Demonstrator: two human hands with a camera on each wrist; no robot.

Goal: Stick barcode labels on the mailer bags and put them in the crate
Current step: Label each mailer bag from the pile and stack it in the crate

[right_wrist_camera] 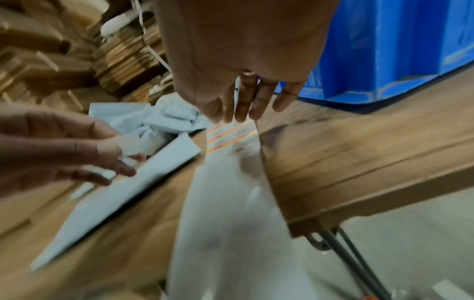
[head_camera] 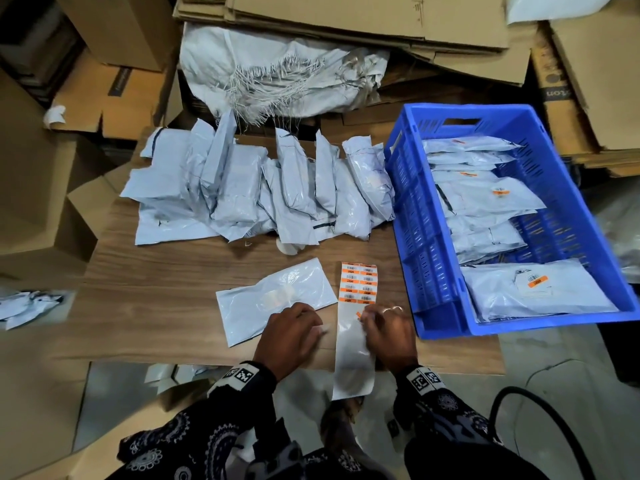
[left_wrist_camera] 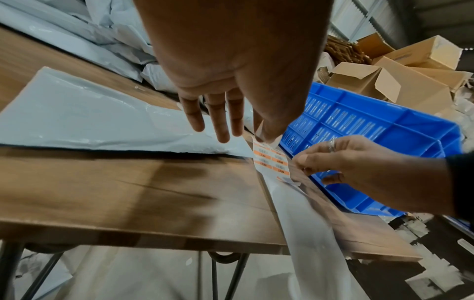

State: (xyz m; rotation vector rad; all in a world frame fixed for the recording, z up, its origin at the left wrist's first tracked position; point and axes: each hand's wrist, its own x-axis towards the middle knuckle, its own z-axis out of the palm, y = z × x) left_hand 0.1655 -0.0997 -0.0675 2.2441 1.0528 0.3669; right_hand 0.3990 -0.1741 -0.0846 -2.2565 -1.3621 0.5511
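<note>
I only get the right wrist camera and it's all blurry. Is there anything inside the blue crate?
Observer: Yes. The head view shows the crate holding several labelled bags, orange stickers up.
Operator: What is the right hand holding?
Observer: It pinches one orange label at the bare end of the label sheet.
Operator: Does the bag lying by itself have a sticker?
Observer: No, the lone mailer bag shows no orange label on its top face.

Plastic, wood grain & paper in front of you.
Your mailer bags (head_camera: 277, 299) are glossy grey plastic; table (head_camera: 156, 271) matt wood-grain; crate (head_camera: 433, 271) blue moulded plastic; label strip (head_camera: 356, 285) shiny backing; far cardboard (head_camera: 346, 15) matt.
</note>
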